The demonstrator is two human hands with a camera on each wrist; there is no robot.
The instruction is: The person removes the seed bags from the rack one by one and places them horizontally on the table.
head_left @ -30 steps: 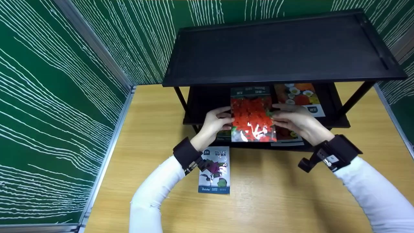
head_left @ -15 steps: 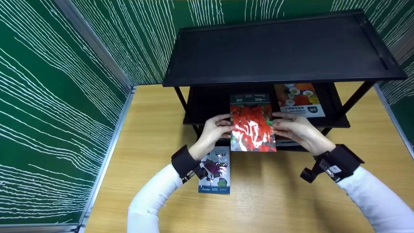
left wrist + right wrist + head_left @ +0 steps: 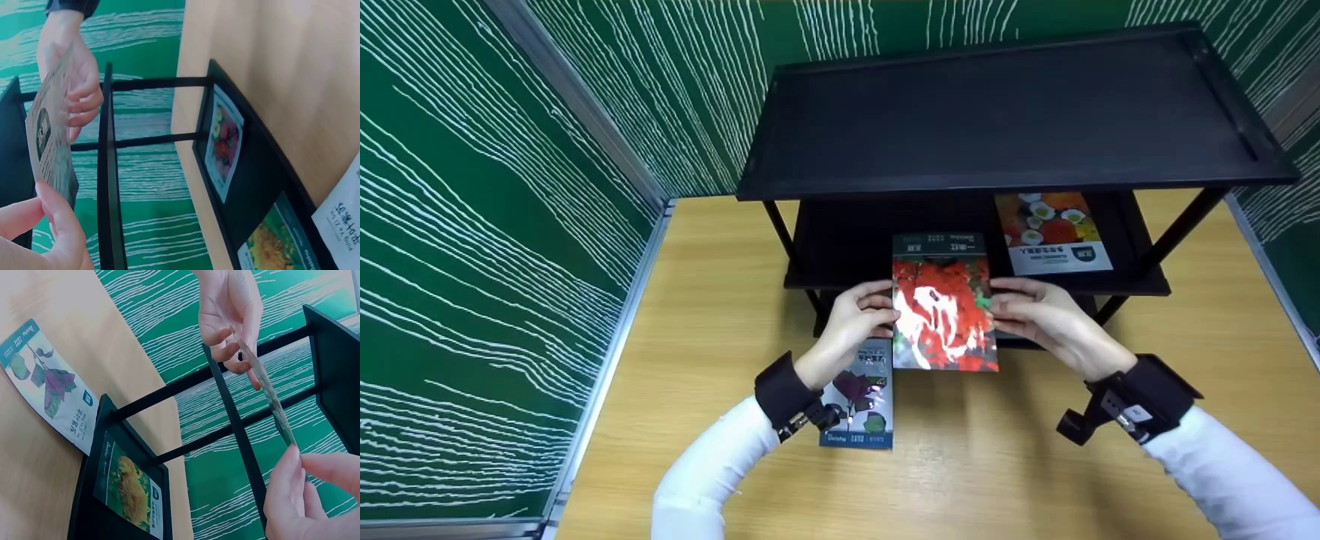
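Observation:
Both hands hold a seed packet [image 3: 945,311] printed with red flowers by its side edges, in front of the rack in the head view. My left hand [image 3: 857,316] pinches the left edge between thumb and fingers, and my right hand [image 3: 1046,319] does the same at the right edge. In the left wrist view the packet's pale back [image 3: 48,126] shows, with the left thumb [image 3: 53,205] on it. The right wrist view gives the packet [image 3: 269,396] nearly edge-on. It overlaps the front of the middle shelf [image 3: 840,255] in the head view.
A purple-flower packet [image 3: 859,405] lies on the table left of the hands, partly behind the left wrist. Another packet [image 3: 1054,232] lies on the middle shelf's right. The lower shelf bears a yellow-flower packet [image 3: 132,486] and a mixed-flower one [image 3: 226,143]. The rack's top [image 3: 1005,120] overhangs.
Both hands have drawn the red-flower packet toward the person, away from the middle shelf. The glare on its front has spread. The other packets have stayed where they were.

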